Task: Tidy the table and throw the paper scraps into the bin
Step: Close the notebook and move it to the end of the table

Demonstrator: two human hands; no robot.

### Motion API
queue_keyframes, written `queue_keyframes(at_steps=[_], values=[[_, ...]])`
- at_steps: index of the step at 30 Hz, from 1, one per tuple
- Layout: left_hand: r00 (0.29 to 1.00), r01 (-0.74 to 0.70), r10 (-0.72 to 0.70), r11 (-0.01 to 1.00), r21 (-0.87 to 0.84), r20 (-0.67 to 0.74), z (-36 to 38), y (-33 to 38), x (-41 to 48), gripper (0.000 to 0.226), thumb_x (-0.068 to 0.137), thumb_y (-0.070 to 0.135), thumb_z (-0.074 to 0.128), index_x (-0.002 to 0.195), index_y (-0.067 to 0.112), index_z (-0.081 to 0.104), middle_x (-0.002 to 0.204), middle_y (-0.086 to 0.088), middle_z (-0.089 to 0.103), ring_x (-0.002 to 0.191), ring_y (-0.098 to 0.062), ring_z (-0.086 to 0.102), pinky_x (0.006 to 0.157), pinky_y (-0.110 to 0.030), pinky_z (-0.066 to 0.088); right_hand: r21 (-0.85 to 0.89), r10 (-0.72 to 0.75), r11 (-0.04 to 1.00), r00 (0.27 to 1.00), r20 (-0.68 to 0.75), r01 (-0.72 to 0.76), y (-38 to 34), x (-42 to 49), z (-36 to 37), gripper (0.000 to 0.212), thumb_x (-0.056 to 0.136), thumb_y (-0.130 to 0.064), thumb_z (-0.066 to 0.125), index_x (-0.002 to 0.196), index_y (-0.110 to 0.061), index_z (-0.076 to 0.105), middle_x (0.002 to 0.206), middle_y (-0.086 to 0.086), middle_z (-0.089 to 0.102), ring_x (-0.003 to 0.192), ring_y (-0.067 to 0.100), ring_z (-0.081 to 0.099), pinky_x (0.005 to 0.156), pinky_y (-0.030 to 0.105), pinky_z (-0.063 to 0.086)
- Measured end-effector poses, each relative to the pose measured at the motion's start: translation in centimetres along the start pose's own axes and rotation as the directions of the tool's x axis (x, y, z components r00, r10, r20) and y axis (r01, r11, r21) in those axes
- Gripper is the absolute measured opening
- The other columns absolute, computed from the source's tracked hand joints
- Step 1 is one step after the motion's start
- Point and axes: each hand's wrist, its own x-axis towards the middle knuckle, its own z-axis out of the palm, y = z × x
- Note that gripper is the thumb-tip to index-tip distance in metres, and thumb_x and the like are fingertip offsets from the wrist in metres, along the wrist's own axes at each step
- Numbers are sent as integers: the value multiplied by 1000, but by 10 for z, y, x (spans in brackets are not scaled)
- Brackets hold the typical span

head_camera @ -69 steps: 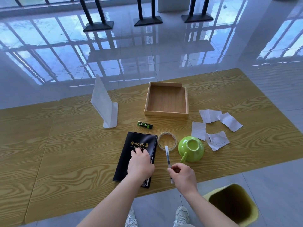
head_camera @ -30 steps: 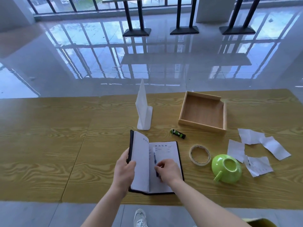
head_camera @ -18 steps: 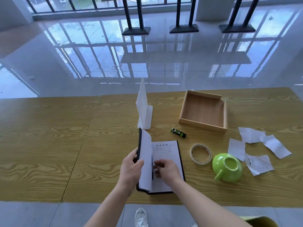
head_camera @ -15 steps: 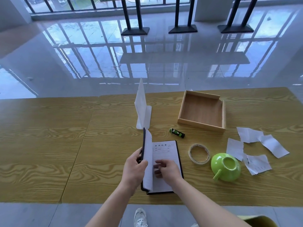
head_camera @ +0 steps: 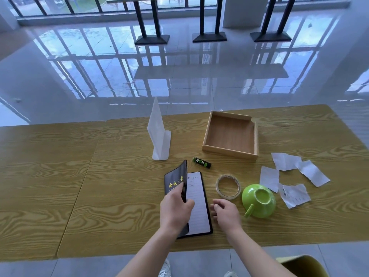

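Observation:
A black notebook (head_camera: 175, 180) with gold characters lies near the table's front edge. My left hand (head_camera: 175, 208) grips its cover, which is tilted over the lined page (head_camera: 197, 204), so the book is half closed. My right hand (head_camera: 225, 212) rests on the table just right of the notebook, fingers loosely curled and holding nothing. Several white paper scraps (head_camera: 285, 161) lie at the right, beyond an overturned green cup (head_camera: 258, 199). The yellow-green bin (head_camera: 303, 265) stands on the floor at the lower right. No pen is visible.
A ring of tape (head_camera: 228, 186) lies between the notebook and the cup. A small green tube (head_camera: 201, 162) lies in front of the wooden tray (head_camera: 229, 151). A white sign stand (head_camera: 158, 136) rises behind the notebook. The wooden table (head_camera: 60, 176) stretches left.
My left hand has swung the notebook cover over towards the page. My right hand has left the page and now sits beside the book. The pen on the page is no longer visible.

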Motion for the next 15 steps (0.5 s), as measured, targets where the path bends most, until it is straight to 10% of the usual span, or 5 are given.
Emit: queue_keyframes(at_steps=[10,15], values=[[995,-82,52,899,430,81,52,0,5,53,89,49,51,137,26,44,129,2,51,116,-21,49,78,-34,47,216,58,973,993,103,-79,-3,3,-3,25,99,-20,50,92,-15,73,93,8,74,89,24,69,76,39,60],[975,-211,137,827,520,177,64,-15,-2,40,98,49,29,126,33,51,143,4,46,128,-23,40,92,-42,41,224,54,971,989,136,-84,0,2,-5,30,99,-22,49,84,-13,74,90,8,76,90,26,71,81,45,60]])
